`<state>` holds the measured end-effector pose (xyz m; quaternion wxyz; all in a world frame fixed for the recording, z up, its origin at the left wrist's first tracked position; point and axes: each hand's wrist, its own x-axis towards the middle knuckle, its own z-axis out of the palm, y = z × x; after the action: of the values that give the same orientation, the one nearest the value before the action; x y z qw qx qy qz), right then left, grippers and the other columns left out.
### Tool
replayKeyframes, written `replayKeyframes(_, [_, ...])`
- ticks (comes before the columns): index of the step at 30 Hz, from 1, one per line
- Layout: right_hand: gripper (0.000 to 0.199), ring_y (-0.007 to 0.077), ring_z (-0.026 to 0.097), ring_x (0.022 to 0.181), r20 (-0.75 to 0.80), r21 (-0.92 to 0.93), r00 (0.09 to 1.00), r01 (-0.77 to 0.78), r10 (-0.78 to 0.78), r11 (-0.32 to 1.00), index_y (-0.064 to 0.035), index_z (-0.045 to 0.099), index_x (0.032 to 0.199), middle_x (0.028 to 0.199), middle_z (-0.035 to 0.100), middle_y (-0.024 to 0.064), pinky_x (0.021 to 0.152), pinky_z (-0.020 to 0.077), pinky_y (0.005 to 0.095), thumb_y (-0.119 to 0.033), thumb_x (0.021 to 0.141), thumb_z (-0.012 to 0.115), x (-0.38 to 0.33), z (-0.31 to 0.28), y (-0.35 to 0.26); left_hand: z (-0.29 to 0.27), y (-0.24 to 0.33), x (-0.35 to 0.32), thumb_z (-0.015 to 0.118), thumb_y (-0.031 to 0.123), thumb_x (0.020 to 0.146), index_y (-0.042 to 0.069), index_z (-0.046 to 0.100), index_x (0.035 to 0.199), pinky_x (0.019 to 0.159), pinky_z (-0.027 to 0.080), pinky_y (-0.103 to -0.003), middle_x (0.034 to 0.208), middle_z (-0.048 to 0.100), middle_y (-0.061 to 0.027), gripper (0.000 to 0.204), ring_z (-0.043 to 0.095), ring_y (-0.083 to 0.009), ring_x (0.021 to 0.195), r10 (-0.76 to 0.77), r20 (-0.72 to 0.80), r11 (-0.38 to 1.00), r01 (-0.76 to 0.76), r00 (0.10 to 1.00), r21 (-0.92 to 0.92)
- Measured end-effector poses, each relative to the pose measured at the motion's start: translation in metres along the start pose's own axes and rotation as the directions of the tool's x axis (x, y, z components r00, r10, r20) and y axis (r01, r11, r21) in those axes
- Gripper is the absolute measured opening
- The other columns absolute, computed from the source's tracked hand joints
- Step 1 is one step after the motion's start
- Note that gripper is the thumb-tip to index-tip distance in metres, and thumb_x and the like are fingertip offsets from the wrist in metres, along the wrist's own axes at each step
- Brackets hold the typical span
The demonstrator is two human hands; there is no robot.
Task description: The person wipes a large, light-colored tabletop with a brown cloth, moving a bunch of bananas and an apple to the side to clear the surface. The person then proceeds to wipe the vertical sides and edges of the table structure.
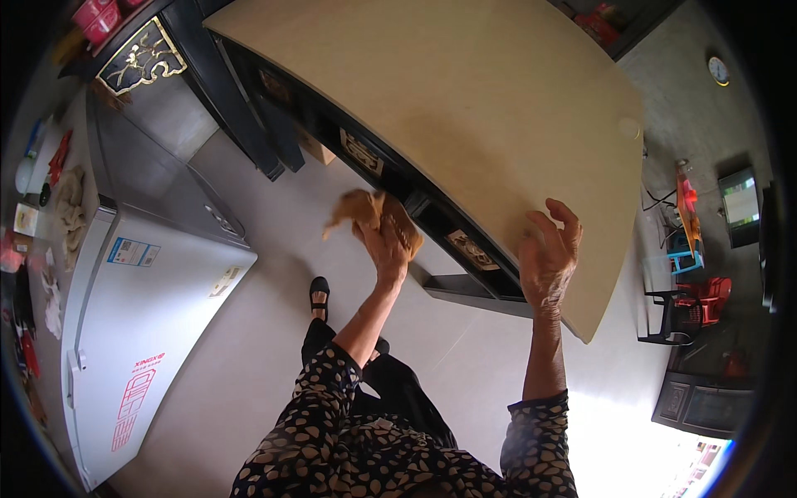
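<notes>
Shirt (390, 456); left hand (384, 246) grips cloth (355, 207); fridge (158, 290) apparently closed.

Two hands show in the middle of the frame, one left hand (384, 242) and one right hand (549, 261), with one brown cloth (354, 206) and, below, two black shoes (320, 287). One beige surface (498, 100) fills the upper middle, three carved panels (472, 250) countable along its dark side; one white appliance (178, 307) stands at left. At right are one round clock (718, 71), one screen (740, 202) and one black chair (663, 314).
</notes>
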<state>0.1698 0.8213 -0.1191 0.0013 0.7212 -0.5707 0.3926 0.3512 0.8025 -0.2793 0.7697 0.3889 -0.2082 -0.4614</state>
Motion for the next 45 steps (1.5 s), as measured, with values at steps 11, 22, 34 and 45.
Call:
replayKeyframes(11, [0.029,0.0301,0.054,0.099,-0.047,-0.025,0.991,0.121,-0.122,0.992,-0.0061,0.067,0.095,0.119,0.055,0.0132,0.073,0.0494,0.0385,0.004,0.067,0.062,0.000,0.005,-0.012,0.046,-0.047,-0.061,0.038,-0.009,0.091,0.002,0.025,0.145,0.112,0.025,-0.043,0.147,0.010,-0.0294,0.057,0.022,-0.0479,0.134,0.026,0.251,0.948,-0.104,0.968,0.302])
replayKeyframes(22, [0.074,0.0440,0.031,0.133,0.247,-0.025,0.963,-0.101,0.104,0.995,-0.0122,0.053,0.133,0.147,0.027,0.0210,0.106,0.0319,0.0554,-0.039,0.068,0.078,-0.130,0.006,-0.047,-0.010,0.087,-0.120,0.044,0.045,0.099,0.010,0.029,0.147,0.102,0.047,-0.038,0.137,0.048,-0.0088,0.061,0.052,-0.0214,0.124,-0.759,0.460,0.545,0.836,0.460,0.062])
replayKeyframes(34, [0.054,0.0163,0.062,0.097,0.474,0.879,0.600,-0.274,0.645,-0.391,-0.0081,0.036,0.134,0.114,0.057,0.0100,0.077,0.0567,0.0281,0.001,0.088,0.063,-0.094,0.117,-0.115,-0.028,0.184,-0.008,0.055,0.032,0.097,0.006,0.053,0.126,0.088,0.046,-0.033,0.122,0.061,-0.0071,0.039,0.057,-0.0185,0.110,-0.389,0.413,0.708,-0.020,0.823,0.706])
replayKeyframes(45, [0.029,0.0313,0.064,0.100,0.559,0.776,0.290,0.147,0.777,-0.614,-0.0061,0.046,0.125,0.117,0.058,0.0135,0.073,0.0613,0.0480,-0.017,0.097,0.049,-0.015,0.175,-0.093,0.006,0.187,0.096,0.058,0.009,0.096,-0.001,0.059,0.108,0.097,0.043,-0.030,0.117,0.059,-0.0103,0.016,0.054,-0.0168,0.109,-0.160,0.824,0.720,-0.507,0.543,0.474])
